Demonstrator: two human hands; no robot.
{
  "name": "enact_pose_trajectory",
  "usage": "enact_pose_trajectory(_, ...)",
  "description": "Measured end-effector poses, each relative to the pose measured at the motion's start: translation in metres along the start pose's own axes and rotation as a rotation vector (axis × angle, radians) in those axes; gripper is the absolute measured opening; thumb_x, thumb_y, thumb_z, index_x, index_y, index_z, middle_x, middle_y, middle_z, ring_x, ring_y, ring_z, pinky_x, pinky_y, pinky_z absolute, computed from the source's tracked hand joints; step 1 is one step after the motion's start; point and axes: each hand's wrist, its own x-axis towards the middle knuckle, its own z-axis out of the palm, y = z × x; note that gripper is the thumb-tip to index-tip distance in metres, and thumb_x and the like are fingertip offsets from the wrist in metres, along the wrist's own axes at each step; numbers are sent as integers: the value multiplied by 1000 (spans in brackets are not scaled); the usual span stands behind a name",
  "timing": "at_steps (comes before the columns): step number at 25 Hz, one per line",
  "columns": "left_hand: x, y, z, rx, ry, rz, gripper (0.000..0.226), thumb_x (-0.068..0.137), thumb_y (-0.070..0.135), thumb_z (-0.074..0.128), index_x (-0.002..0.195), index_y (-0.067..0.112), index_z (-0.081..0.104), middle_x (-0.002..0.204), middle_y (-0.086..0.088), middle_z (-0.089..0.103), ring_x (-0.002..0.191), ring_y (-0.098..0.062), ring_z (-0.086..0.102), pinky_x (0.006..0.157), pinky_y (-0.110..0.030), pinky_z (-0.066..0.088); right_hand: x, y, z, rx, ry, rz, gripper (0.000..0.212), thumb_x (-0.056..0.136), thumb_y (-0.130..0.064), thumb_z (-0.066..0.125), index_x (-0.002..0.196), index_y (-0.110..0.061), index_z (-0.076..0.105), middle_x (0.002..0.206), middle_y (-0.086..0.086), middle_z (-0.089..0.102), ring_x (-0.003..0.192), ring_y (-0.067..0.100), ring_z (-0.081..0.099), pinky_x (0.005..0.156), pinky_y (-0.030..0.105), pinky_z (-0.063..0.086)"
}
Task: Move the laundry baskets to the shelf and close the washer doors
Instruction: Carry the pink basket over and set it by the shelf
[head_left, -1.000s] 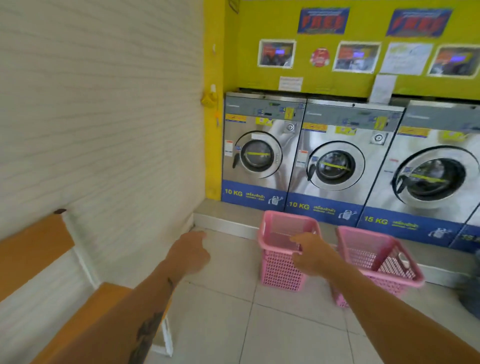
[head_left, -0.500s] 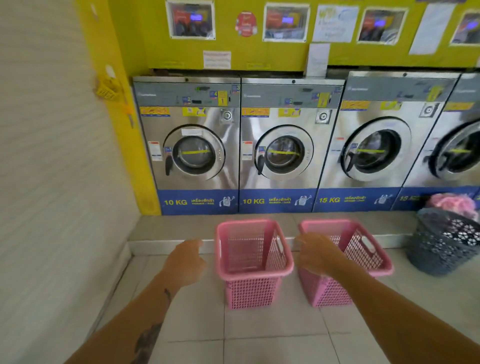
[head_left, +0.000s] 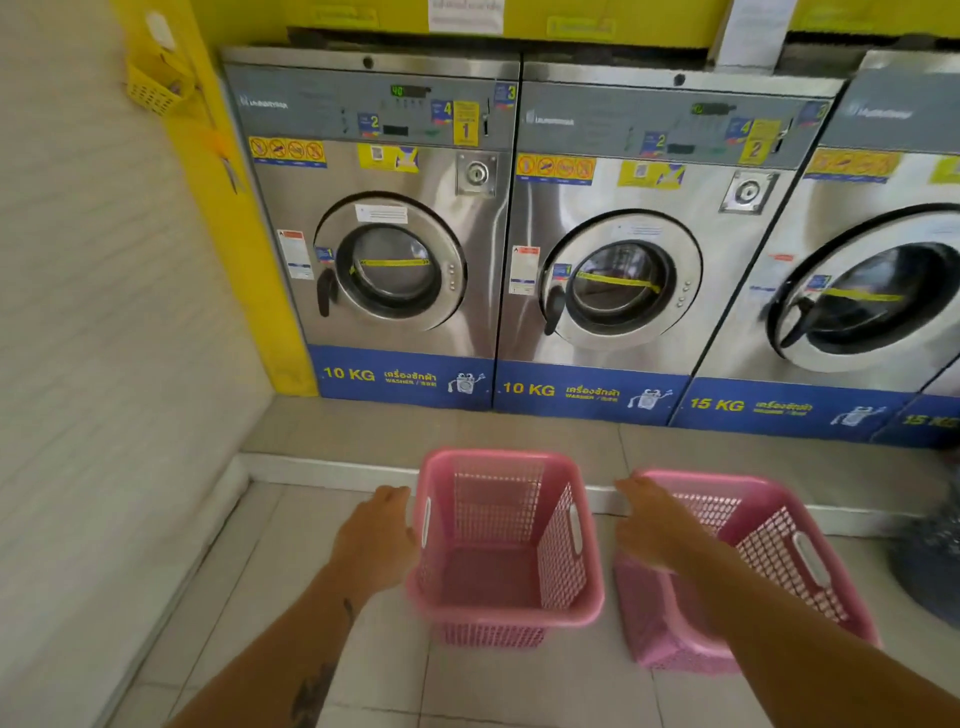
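While both arms reach forward, two pink laundry baskets sit on the tiled floor (head_left: 524, 691) at 6 o'clock of the view, below a raised step (head_left: 363, 431) that carries the washers.

Left pink basket (head_left: 562, 545): upright, mouth open to the camera. Only its bare pink bottom and mesh walls show inside.

Right pink basket (head_left: 779, 558): just beside the first at its 3 o'clock, tipped so its mouth leans toward 9 o'clock. The right forearm covers much of the inside; the part that shows is bare mesh.

Dark basket (head_left: 930, 566): at the 3 o'clock edge, blurred, contents unreadable.

Small yellow basket (head_left: 156, 88): hung on the yellow wall strip at 10 o'clock, contents unclear.

Left hand (head_left: 375, 540): at 9 o'clock of the left pink basket, just outside its rim, fingers loosely extended, grasping nothing. Contact with the rim cannot be told.

Right hand (head_left: 655, 525): between the two baskets, over the 9 o'clock rim of the right pink basket, fingers relaxed and pointing to 12 o'clock, not wrapped around anything. Contact unclear.

Washers at 12 o'clock: left 10 KG washer (head_left: 384, 171), middle 10 KG washer (head_left: 613, 208), 15 KG washer (head_left: 831, 218). Round doors face the room; whether they are latched cannot be told.
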Motion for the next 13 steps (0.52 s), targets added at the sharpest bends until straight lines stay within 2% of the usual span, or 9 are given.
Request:
enact_pose_trajectory(2,43,-1,17,13,-12,12,53,86,27,53,138,20,42,136,-4,51,117,-22,55,92,-33,48,43,10,7,-32,-28,31,62,79,-14,55,139,-6,43,139,15,45,136,35,37,109,45,38)
enact_pose_trajectory(6,135,-12,63,30,-113,7,60,84,29,56,141,21,40,135,-2,52,113,-23,58,91,-38,54,128,37,37,-72,-97,161,63,86,-24,55,145,-13,37,152,10,32,138,29,36,110,38,34)
enact_pose_trajectory(8,173,-19,87,39,-187,-6,58,82,26,55,138,20,42,133,-2,52,110,-23,59,89,-39,55,166,50,51,-101,-168,156,53,87,-25,53,138,-12,48,150,11,38,136,27,38,114,41,31)
enact_pose_trajectory(11,218,-33,118,80,-242,-3,61,80,24,53,139,20,38,134,-4,50,112,-26,56,92,-43,54,209,61,77,-207,-132,8,30,88,-32,52,110,-20,68,127,7,61,125,22,49,117,58,15)
enact_pose_trajectory(12,232,-39,131,94,-228,1,64,79,24,54,140,22,36,137,-4,48,115,-27,55,93,-44,53,225,62,87,-193,-122,47,31,89,-31,51,113,-20,67,126,9,61,125,23,49,116,58,16)
enact_pose_trajectory(13,248,-46,147,112,-202,9,68,78,23,56,142,23,32,142,-6,45,120,-28,52,97,-44,52,246,66,101,-193,-128,79,37,89,-26,52,124,-16,60,131,12,57,127,25,46,116,54,22)
